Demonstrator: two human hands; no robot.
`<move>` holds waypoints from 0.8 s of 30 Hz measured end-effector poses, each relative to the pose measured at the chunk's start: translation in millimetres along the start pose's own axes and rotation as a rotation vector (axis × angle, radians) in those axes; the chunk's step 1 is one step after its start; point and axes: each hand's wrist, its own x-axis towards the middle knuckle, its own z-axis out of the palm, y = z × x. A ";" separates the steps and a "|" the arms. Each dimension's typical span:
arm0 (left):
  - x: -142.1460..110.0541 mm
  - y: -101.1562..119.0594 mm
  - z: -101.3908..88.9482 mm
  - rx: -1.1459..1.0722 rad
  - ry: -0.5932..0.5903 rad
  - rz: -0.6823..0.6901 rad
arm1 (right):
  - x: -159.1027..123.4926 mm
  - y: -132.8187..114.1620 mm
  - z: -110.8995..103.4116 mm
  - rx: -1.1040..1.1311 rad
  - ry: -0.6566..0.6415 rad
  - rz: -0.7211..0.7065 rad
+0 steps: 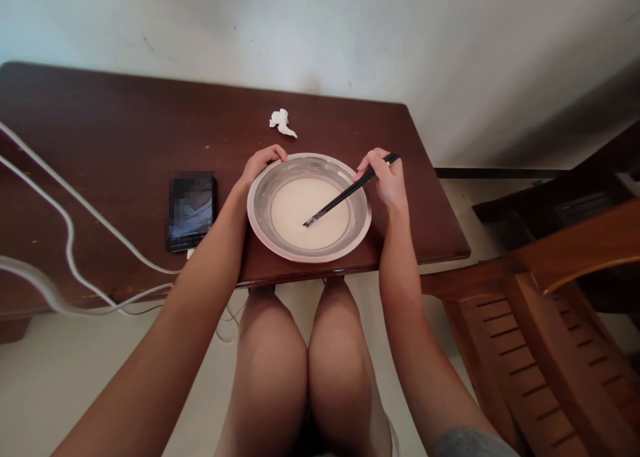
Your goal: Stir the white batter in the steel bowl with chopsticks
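A wide metal bowl (pixel 260 229) stands near the front edge of the dark table, with a pale, creamy liquid (pixel 295 200) in its bottom. My left hand (pixel 261 164) grips the bowl's rim at the far left, fingers curled over the edge. In my right hand (pixel 387 177), at the bowl's right side, is a pair of black chopsticks (pixel 345 195), held together and slanting down to the left. Their tips, coated with some of the white stuff, reach the liquid near the middle of the bowl.
Behind the bowl lies a crumpled white tissue (pixel 283 122) on the table (pixel 125 124). A phone (pixel 193 210) rests left of my left forearm, near white cables (pixel 70 237). A wooden chair (pixel 520 337) stands at the right, and a wall (pixel 320 37) rises behind the table.
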 end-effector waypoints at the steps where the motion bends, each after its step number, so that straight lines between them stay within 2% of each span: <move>1: 0.4 -0.9 -0.4 -0.004 -0.001 -0.001 | -0.2 0.3 0.7 0.009 -0.042 -0.001; 3: 1.6 -2.7 -0.9 -0.015 -0.011 -0.011 | 0.1 1.0 1.2 0.012 -0.068 -0.021; 8: 3.6 -5.0 -0.8 -0.079 -0.014 -0.040 | 2.2 2.8 -2.3 -0.007 0.094 -0.079; 14: 3.3 -4.2 -1.6 -0.083 -0.026 -0.065 | -0.1 2.1 2.0 0.032 -0.082 -0.049; 20: 0.8 3.1 0.6 -0.111 -0.025 -0.082 | 2.0 1.0 -2.4 0.003 0.101 -0.091; 22: 0.9 4.3 1.0 -0.116 -0.022 -0.092 | 1.4 0.9 -2.1 0.011 0.080 -0.058; 24: 1.2 3.9 0.7 -0.122 -0.027 -0.098 | 0.2 0.6 0.1 0.011 0.000 -0.024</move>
